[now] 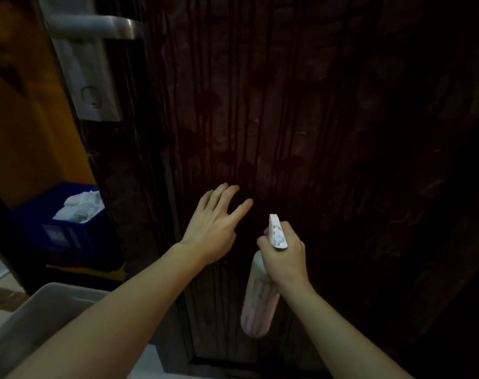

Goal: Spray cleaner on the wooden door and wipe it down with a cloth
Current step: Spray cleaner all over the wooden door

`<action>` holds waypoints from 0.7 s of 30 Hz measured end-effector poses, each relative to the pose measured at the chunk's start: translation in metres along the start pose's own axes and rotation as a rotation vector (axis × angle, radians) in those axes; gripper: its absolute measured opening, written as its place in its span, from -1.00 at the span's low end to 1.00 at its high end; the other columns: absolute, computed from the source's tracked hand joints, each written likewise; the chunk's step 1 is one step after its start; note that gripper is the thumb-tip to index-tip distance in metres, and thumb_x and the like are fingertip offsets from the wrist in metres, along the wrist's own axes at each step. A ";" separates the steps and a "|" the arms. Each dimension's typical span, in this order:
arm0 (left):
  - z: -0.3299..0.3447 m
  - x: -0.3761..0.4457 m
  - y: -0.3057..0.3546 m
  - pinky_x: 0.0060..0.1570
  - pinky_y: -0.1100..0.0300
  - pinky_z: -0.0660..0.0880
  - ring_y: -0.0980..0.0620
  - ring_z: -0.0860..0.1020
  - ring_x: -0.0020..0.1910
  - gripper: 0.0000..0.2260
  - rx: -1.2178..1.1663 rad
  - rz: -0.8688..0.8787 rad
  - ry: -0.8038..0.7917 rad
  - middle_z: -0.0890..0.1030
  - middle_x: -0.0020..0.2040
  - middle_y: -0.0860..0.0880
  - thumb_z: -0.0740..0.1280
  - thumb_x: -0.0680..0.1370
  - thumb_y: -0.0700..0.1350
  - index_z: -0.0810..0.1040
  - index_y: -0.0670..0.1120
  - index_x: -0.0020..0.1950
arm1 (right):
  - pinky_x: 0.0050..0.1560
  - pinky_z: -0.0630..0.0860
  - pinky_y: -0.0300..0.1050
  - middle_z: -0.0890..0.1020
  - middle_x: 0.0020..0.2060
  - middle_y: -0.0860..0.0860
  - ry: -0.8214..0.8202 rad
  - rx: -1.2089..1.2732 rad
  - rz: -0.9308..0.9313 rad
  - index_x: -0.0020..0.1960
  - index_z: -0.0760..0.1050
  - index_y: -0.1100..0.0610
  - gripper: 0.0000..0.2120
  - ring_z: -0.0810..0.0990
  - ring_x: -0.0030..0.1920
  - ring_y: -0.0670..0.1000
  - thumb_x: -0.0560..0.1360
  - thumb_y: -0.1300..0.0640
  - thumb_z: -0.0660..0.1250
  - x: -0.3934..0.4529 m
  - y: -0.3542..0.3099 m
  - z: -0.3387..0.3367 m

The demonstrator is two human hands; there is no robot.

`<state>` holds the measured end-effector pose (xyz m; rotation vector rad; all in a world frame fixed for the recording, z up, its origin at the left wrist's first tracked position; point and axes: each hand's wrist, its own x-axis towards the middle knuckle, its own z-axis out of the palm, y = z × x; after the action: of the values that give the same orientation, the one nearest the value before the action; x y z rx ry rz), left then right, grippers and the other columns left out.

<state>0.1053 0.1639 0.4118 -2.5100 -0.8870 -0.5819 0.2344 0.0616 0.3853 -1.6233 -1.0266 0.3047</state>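
The dark wooden door (301, 119) fills most of the view, streaked with wet drip lines running down its grain. My right hand (286, 255) grips the neck of a pale pink spray bottle (257, 305), whose white nozzle points up at the door. My left hand (215, 222) is open with fingers spread, reaching toward the door's lower middle and holding nothing; whether its fingertips touch the wood is unclear. White cloths (81, 206) lie bunched in a blue crate at the left.
A silver lever handle and lock plate (93, 64) sit on the door's left edge. A blue crate (60, 228) stands on the floor beyond the door edge. A grey plastic bin (44, 310) is at lower left, under my left forearm. An orange wall is at far left.
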 end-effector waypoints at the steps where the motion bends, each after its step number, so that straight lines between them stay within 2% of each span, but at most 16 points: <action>1: 0.004 0.002 0.005 0.32 -0.19 0.30 -0.27 0.30 0.40 -0.35 0.021 0.029 0.028 0.35 0.40 -0.27 0.44 0.34 -0.18 0.39 -0.05 0.42 | -0.19 0.56 0.00 0.59 -0.31 -0.05 0.005 0.018 0.003 -0.15 0.49 0.01 -0.91 0.57 -0.27 -0.07 0.41 0.15 0.39 0.002 0.005 -0.003; 5: 0.020 0.015 0.023 0.36 -0.17 0.22 -0.25 0.28 0.41 -0.26 0.082 0.116 0.103 0.34 0.42 -0.26 0.51 0.29 -0.14 0.35 -0.03 0.44 | -0.22 0.56 0.02 0.57 -0.34 -0.04 0.085 0.022 -0.060 -0.19 0.48 0.01 -0.91 0.56 -0.30 -0.04 0.39 0.15 0.38 0.007 0.023 -0.015; 9: 0.035 0.029 0.043 0.35 -0.23 0.25 -0.24 0.28 0.41 -0.19 0.123 0.180 0.152 0.34 0.42 -0.25 0.55 0.21 -0.08 0.37 0.00 0.44 | -0.28 0.52 0.02 0.52 -0.43 -0.05 0.171 -0.003 -0.087 -0.30 0.43 0.04 -0.86 0.52 -0.38 -0.04 0.41 0.13 0.35 0.010 0.041 -0.032; 15: 0.053 0.038 0.065 0.30 -0.27 0.27 -0.25 0.35 0.37 -0.29 0.231 0.222 0.245 0.38 0.39 -0.24 0.49 0.27 -0.10 0.41 0.01 0.41 | -0.19 0.51 -0.07 0.60 -0.29 -0.02 0.174 0.100 -0.007 -0.17 0.53 0.08 -0.98 0.57 -0.25 -0.02 0.42 0.14 0.37 0.011 0.070 -0.060; 17: 0.054 0.040 0.074 0.35 -0.29 0.18 -0.23 0.27 0.42 -0.28 0.286 0.197 0.221 0.31 0.44 -0.22 0.45 0.33 -0.05 0.32 0.04 0.47 | -0.17 0.53 -0.02 0.60 -0.30 -0.01 0.201 0.057 -0.036 -0.19 0.53 0.09 -0.96 0.58 -0.24 0.00 0.41 0.14 0.36 0.011 0.078 -0.068; 19: 0.059 0.041 0.083 0.40 -0.30 -0.01 -0.21 0.07 0.50 -0.29 0.321 0.171 0.199 0.12 0.52 -0.19 0.35 0.47 0.00 0.10 0.08 0.55 | -0.16 0.54 0.00 0.60 -0.32 -0.01 0.249 0.005 -0.077 -0.24 0.51 0.09 -0.93 0.58 -0.22 0.02 0.41 0.13 0.35 0.009 0.085 -0.076; 21: 0.063 0.041 0.092 0.42 -0.30 -0.10 -0.21 -0.07 0.51 -0.29 0.324 0.123 0.197 -0.05 0.54 -0.17 0.27 0.54 0.04 -0.08 0.08 0.56 | -0.18 0.54 0.00 0.60 -0.34 -0.01 0.309 -0.014 -0.107 -0.28 0.49 0.08 -0.89 0.59 -0.22 0.03 0.41 0.12 0.35 0.006 0.094 -0.085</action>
<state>0.2104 0.1506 0.3583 -2.1567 -0.6873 -0.5820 0.3375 0.0117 0.3320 -1.5630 -0.8751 -0.0259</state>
